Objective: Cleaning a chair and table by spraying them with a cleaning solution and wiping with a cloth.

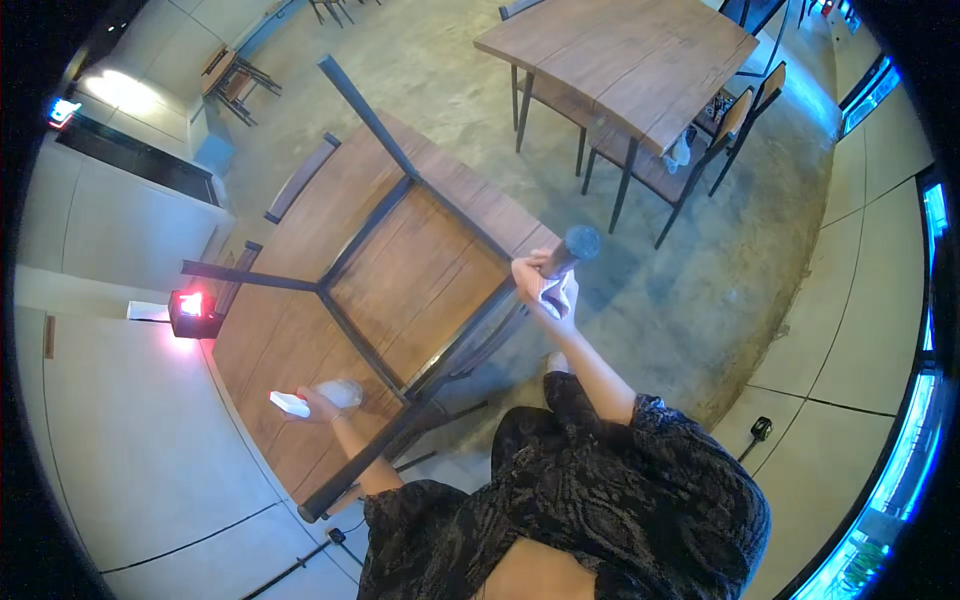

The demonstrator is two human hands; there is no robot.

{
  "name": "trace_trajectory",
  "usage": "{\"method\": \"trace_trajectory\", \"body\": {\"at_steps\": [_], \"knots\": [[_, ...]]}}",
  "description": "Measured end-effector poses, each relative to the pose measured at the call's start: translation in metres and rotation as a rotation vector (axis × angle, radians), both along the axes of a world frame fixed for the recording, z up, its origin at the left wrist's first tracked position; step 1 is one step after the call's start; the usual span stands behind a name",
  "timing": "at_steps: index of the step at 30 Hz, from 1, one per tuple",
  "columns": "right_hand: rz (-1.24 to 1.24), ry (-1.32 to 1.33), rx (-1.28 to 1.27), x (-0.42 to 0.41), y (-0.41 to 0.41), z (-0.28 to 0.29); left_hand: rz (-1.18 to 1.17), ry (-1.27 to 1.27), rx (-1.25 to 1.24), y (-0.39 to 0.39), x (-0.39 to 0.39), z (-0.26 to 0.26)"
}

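An overturned chair (360,335) with dark metal legs lies on a wooden table (262,330), its legs sticking up and outward. My right hand (544,289) wraps a pale cloth (555,295) around one leg (562,259), just below its rounded end. My left hand (322,407) holds a clear spray bottle (340,393) with a white and red head, over the table beside the chair frame. Another leg (345,469) of the chair crosses in front of my left forearm.
A second wooden table (615,52) stands at the upper right, with chairs (652,169) pushed against it and a plastic bag on one seat. A lit red lamp (193,311) is by the left wall. Chair backs (302,178) rise behind the near table.
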State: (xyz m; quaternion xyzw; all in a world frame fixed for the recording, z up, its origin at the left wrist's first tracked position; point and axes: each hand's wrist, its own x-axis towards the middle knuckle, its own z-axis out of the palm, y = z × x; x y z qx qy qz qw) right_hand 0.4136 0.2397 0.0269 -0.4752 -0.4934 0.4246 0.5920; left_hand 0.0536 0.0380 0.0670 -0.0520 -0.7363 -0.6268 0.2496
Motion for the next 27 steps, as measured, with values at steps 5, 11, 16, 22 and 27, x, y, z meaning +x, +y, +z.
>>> {"method": "trace_trajectory", "body": {"at_steps": [5,11,16,22,27], "knots": [[0.272,0.503,-0.181,0.026,0.005,0.098,0.018,-0.002,0.013,0.002,0.001,0.002],[1.039,-0.055,0.370,0.077,0.043,0.176,0.030,0.029,-0.033,0.003,0.000,0.000],[1.144,-0.002,0.055,0.070,0.053,0.131,0.054,0.021,-0.049,0.004,0.001,-0.003],[0.154,0.317,-0.349,-0.004,-0.020,0.007,0.084,0.018,-0.063,0.003,0.004,-0.001],[-0.046,0.227,-0.400,-0.020,-0.015,-0.004,0.087,0.022,-0.014,0.011,-0.006,0.012]]}}
